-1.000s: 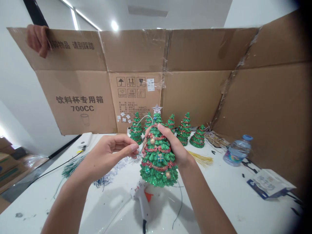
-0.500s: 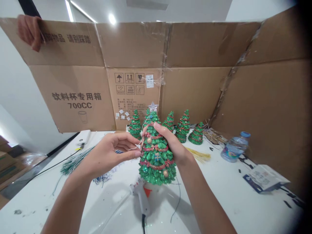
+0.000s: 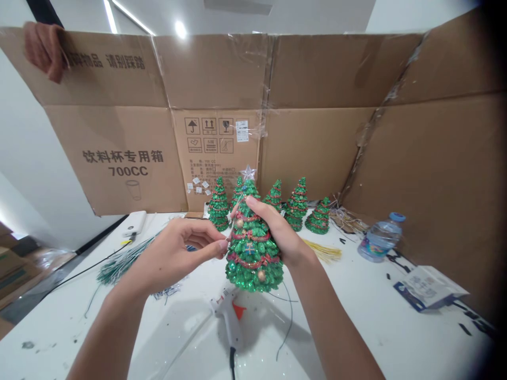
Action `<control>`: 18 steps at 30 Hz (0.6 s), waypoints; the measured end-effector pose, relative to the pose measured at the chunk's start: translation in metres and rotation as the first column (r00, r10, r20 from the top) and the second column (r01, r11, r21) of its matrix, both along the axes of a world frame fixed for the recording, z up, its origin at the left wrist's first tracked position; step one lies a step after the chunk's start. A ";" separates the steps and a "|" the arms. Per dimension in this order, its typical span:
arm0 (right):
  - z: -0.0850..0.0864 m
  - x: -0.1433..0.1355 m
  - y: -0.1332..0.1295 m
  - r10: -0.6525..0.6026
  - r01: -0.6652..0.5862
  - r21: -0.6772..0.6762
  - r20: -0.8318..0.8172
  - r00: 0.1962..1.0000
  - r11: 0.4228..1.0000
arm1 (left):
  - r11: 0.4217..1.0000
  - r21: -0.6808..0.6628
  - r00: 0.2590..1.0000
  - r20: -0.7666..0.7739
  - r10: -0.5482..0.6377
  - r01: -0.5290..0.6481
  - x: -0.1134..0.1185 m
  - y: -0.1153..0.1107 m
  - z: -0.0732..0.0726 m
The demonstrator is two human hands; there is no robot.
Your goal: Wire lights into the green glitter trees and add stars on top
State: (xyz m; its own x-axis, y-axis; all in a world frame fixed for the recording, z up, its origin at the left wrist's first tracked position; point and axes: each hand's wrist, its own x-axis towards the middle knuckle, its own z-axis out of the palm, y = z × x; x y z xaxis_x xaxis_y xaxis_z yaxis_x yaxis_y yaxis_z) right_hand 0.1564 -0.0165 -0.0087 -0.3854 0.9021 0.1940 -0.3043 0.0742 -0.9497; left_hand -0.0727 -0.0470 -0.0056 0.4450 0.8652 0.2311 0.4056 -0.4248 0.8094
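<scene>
My right hand (image 3: 279,229) is wrapped round the upper side of a glittery green miniature Christmas tree (image 3: 253,264), holding it upright above the table. Red garlands, gold balls and small bows decorate the tree, and a clear star (image 3: 248,173) tops it. At the tree's left side my left hand (image 3: 186,250) is closed in a pinch, its thumb and forefinger on a thin white wire (image 3: 227,238). That wire runs up along the tree's side. Below the tree lies a white glue gun (image 3: 229,319) with an orange trigger.
Several smaller green trees (image 3: 297,206) stand behind, before a cardboard wall (image 3: 317,142). Bundles of green wires (image 3: 119,264) and yellow wires (image 3: 322,250) lie either side. To the right are a water bottle (image 3: 380,237) and a paper packet (image 3: 430,287). Another person's hand (image 3: 45,51) grips the cardboard.
The tree has turned slightly in my right hand, its ornaments shifting left, and its base has risen a little. My left fingertips have closed in on the wire at its side.
</scene>
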 end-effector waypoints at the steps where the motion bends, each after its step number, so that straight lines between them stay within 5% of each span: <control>1: 0.000 0.000 0.000 -0.010 0.010 0.002 -0.002 1.000 1.000 | 1.000 -0.009 1.000 0.006 -0.003 0.003 0.001 0.000 0.000; 7: -0.003 -0.002 0.001 -0.051 0.051 0.010 0.003 0.999 0.999 | 0.999 -0.030 0.998 0.054 0.028 -0.027 0.004 0.002 -0.002; 18: -0.003 -0.001 0.000 0.002 -0.003 0.105 0.010 1.000 0.994 | 0.961 -0.277 0.976 0.213 0.053 0.008 0.002 0.012 -0.009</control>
